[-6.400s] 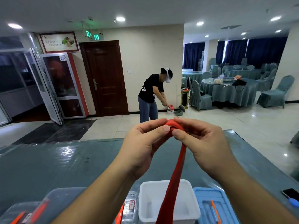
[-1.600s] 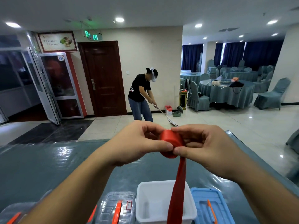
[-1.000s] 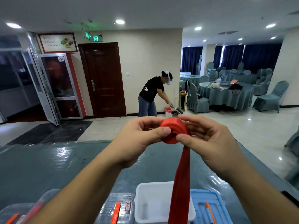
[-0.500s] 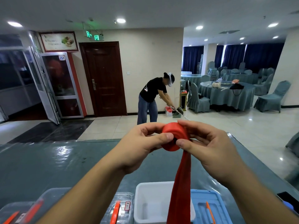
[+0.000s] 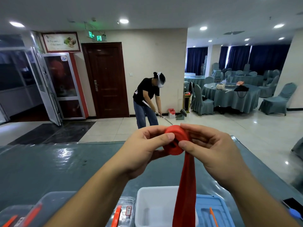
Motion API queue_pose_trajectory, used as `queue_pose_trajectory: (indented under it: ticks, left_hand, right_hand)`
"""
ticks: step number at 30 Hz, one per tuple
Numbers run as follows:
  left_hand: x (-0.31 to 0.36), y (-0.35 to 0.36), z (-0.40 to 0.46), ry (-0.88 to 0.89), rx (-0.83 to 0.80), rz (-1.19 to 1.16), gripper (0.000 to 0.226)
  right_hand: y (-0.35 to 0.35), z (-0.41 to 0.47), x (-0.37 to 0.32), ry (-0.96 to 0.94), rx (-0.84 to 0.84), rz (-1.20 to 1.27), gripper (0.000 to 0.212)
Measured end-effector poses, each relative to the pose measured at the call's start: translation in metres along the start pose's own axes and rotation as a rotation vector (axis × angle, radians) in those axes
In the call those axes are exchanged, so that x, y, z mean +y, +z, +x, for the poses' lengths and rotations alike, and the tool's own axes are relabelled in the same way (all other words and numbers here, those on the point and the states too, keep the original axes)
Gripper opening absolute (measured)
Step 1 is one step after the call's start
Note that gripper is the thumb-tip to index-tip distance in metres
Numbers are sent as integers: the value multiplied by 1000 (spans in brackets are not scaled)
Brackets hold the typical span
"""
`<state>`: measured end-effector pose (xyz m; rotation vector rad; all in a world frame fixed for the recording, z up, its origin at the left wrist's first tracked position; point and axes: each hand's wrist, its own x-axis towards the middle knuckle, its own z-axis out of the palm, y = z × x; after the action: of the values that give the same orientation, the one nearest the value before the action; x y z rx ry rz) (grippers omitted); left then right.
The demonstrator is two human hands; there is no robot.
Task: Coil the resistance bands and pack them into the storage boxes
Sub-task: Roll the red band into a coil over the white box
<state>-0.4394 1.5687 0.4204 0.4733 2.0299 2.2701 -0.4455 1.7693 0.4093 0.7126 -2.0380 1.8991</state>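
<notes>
Centre frame, a solid red rubber resistance band [image 5: 176,141], no pattern, its tail running to the bottom edge. Below it, a plain white plastic storage box [image 5: 154,208]. Bottom right, a light blue plastic lid [image 5: 213,210] with an orange latch. Bottom left, clear plastic boxes [image 5: 122,210] with orange clips. Beneath everything, a glossy teal tablecloth [image 5: 49,169].

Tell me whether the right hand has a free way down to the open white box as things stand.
Probably not yet. The right hand is pinching the red band coil, and the band's loose tail hangs across the white box.
</notes>
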Motion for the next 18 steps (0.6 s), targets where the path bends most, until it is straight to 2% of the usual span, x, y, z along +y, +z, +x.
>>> queue_pose_trajectory:
  ticks: [4,9,14,18]
  left_hand:
    - [-3,-1,2,-62,-1,-55,36]
    - [10,-7,9,-44,-38,176,33]
    - [19,-7,13,8,18,47,35]
    - [13,-3,10,-2,35,-3,36]
  right_hand:
    - [-8,3,-3,20,-60,-47,46]
    - [-12,15,-12,68,-210,-178,43]
    - [-4,19,-6,10,-57,-60,52]
    - [-2,18,2,-17,-14,-35,57]
